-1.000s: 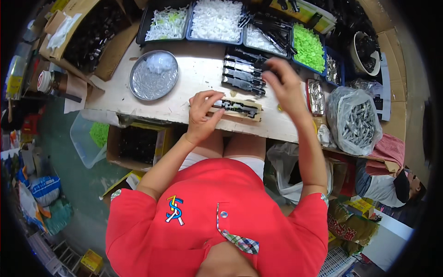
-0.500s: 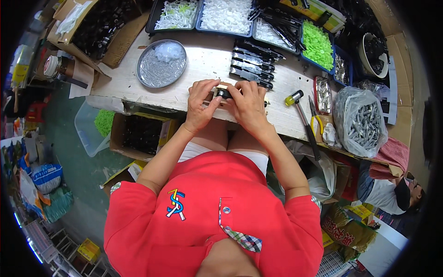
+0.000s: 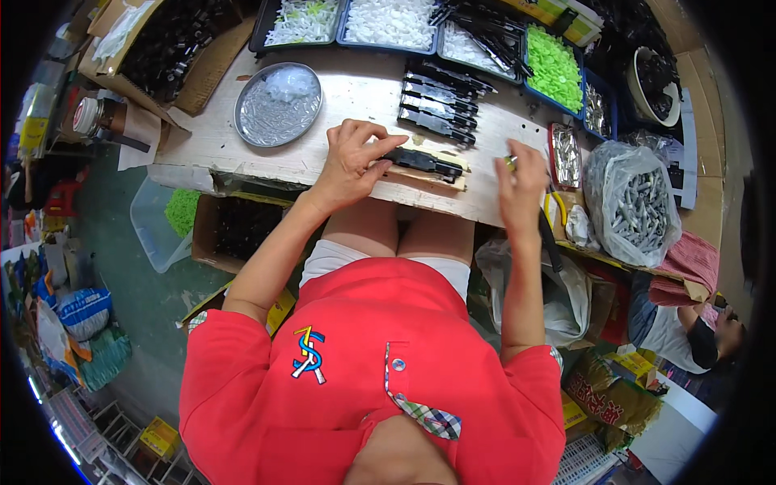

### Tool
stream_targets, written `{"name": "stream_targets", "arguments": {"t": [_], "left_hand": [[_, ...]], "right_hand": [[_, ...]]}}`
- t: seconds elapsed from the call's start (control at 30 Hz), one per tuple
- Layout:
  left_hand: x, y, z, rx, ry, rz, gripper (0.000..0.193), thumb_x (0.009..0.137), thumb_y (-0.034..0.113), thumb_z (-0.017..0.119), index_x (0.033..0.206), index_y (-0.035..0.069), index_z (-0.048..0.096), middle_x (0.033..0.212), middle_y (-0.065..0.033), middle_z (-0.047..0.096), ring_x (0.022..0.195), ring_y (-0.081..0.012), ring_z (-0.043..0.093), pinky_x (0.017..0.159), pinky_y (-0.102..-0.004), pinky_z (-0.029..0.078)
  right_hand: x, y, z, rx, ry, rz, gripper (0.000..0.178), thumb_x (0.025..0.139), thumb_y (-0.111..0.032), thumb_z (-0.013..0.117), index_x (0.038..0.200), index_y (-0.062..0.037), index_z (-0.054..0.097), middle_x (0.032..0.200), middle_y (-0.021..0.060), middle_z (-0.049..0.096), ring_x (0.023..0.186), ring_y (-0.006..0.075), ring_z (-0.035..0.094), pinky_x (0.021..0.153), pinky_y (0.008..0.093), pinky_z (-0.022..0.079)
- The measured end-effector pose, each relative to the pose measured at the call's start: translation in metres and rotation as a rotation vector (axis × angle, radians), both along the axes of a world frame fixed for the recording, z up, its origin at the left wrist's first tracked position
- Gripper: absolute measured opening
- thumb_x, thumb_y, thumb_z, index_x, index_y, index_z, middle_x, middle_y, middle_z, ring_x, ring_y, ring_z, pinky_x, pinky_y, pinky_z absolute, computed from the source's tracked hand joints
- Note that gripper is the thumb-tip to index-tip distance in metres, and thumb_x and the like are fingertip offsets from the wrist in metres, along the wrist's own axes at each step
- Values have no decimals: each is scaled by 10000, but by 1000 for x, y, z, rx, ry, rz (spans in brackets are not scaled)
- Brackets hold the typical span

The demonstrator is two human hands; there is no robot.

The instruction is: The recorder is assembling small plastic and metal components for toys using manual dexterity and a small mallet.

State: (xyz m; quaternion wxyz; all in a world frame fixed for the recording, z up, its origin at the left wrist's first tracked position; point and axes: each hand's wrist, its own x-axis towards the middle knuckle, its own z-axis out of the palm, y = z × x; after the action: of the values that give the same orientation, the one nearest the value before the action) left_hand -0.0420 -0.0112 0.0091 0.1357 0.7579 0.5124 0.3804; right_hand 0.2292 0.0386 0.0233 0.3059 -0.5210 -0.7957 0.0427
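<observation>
A long black plastic part (image 3: pixel 426 163) lies in a pale wooden block (image 3: pixel 436 179) at the table's near edge. My left hand (image 3: pixel 354 158) pinches the part's left end between thumb and forefinger, its other fingers curled. Over on the right, my right hand (image 3: pixel 522 184) is above a hammer, fingers apart and somewhat blurred. The hammer's yellowish head (image 3: pixel 511 164) shows between thumb and fingers, and its dark handle (image 3: pixel 550 242) sticks out past the table edge. Beyond the block, several similar black parts with shiny metal (image 3: pixel 439 105) lie in a row.
A round metal dish (image 3: pixel 279 113) with small clear pieces sits at left. Trays of white pieces (image 3: pixel 390 20) and green pieces (image 3: pixel 554 69) line the back. Yellow-handled pliers (image 3: pixel 556 206) and a plastic bag of metal parts (image 3: pixel 634 214) are at right. A person (image 3: pixel 687 331) is at far right.
My right hand has left the black part and moved right to the hammer. My left hand stays at the part, which now shows lengthwise in the block.
</observation>
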Motion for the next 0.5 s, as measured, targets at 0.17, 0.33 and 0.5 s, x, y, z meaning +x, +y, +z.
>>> {"name": "stream_targets", "arguments": {"t": [0.17, 0.33, 0.5], "left_hand": [[5, 8, 5, 60, 209, -116, 453, 666, 37, 617, 1079, 223, 615, 1001, -58, 510, 969, -229, 436, 816, -383, 270], [10, 12, 14, 52, 453, -196, 494, 660, -9, 589, 1082, 246, 611, 981, -52, 513, 900, -225, 444, 776, -363, 286], [8, 17, 27, -77, 637, -291, 511, 668, -8, 557, 1120, 227, 586, 965, -73, 473, 938, -237, 428, 740, -379, 296]], "right_hand": [[55, -19, -12, -90, -407, -261, 328, 784, -191, 607, 1076, -65, 527, 954, 94, 519, 943, 278, 475, 751, 435, 349], [56, -22, -20, -118, -152, -112, 184, 805, -87, 557, 983, -41, 555, 863, 127, 519, 832, 318, 507, 706, 407, 394], [2, -45, 26, -230, 38, 130, 168, 845, -111, 526, 994, -36, 553, 781, 153, 549, 689, 361, 549, 605, 428, 438]]}}
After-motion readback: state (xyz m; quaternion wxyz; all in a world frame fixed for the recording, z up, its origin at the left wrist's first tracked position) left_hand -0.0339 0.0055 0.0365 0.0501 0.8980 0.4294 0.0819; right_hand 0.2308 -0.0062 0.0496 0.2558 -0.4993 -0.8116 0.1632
